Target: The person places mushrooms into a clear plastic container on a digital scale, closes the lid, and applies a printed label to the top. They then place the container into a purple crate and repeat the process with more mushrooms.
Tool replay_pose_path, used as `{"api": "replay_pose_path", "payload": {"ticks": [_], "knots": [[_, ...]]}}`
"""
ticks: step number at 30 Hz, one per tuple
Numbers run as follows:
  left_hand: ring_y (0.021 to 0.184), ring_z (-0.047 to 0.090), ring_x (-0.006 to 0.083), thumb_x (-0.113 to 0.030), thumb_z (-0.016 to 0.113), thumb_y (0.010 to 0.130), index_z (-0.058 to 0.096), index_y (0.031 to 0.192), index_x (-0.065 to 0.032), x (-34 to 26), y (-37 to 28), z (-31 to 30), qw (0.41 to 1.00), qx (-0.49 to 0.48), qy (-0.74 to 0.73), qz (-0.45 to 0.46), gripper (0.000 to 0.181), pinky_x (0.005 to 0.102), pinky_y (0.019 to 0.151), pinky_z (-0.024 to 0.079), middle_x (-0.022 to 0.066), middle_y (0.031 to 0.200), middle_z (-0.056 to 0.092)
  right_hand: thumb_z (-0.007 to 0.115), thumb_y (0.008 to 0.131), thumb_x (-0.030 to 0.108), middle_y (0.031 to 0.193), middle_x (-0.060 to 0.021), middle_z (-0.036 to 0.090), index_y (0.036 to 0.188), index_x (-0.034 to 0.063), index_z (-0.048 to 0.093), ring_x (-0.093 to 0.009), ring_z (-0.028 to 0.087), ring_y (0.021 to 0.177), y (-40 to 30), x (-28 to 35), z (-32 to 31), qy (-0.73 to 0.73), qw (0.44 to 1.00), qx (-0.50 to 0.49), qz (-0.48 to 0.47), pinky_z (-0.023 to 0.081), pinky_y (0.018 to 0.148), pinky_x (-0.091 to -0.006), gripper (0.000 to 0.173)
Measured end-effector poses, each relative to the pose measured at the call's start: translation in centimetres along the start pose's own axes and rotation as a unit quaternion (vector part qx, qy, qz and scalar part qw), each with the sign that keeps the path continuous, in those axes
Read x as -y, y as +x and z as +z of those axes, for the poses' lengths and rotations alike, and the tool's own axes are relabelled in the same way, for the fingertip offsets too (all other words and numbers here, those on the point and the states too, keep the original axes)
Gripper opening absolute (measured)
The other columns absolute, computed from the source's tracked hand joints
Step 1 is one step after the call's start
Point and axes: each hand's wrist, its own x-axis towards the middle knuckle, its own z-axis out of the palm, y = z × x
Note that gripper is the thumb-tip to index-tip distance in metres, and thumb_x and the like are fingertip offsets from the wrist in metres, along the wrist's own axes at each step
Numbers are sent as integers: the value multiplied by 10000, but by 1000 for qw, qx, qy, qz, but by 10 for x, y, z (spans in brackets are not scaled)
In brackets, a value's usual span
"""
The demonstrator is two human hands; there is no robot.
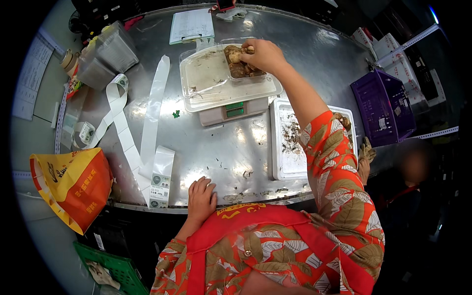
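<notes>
My right hand (265, 55) reaches over a clear plastic box (245, 78) of brown knobbly root vegetables (238, 69), its fingertips on a piece at the top. Whether it grips that piece cannot be told. Under the box lies a pale tray (206, 83), on a weighing scale (236, 113) with a green display. My left hand (201, 197) rests on the near edge of the metal table (217, 147), fingers apart and holding nothing. A white foam tray (289, 162) with dirt crumbs and a few roots is partly hidden by my right arm.
Label strips (129, 142) and a red and yellow bag (81, 188) are at the left. Stacked clear containers (110, 51) and a clipboard (191, 24) stand or lie farther back. At the right are a purple crate (383, 107) and another person's hand (364, 169) beside a glove.
</notes>
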Motion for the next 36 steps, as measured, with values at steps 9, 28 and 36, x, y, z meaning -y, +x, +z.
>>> {"api": "replay_pose_path", "payload": {"ticks": [9, 28, 36], "knots": [[1192, 473, 339, -61, 658, 728, 601, 1068, -44, 1, 1, -1, 1000, -5, 6, 18, 346, 460, 1015, 324, 137, 1157, 541, 686, 847, 260, 716, -12, 616, 1058, 8, 668, -64, 535, 588, -59, -50, -39, 374, 923, 1, 86, 414, 517, -220, 329], [1193, 473, 330, -73, 664, 732, 610, 1058, -72, 5, 3, 5, 1000, -1, 11, 13, 331, 448, 1026, 315, 122, 1158, 542, 666, 854, 279, 689, -9, 602, 1091, 27, 659, -57, 519, 560, -114, -61, -52, 386, 913, 4, 129, 379, 488, -215, 345], [1212, 469, 311, -93, 654, 756, 608, 1073, -64, 4, -1, 4, 1000, 4, 13, 4, 321, 461, 1042, 306, 117, 1181, 537, 665, 803, 275, 746, -62, 640, 1073, 6, 666, -123, 588, 680, -59, -18, -26, 344, 938, 17, 43, 471, 633, -273, 381]]}}
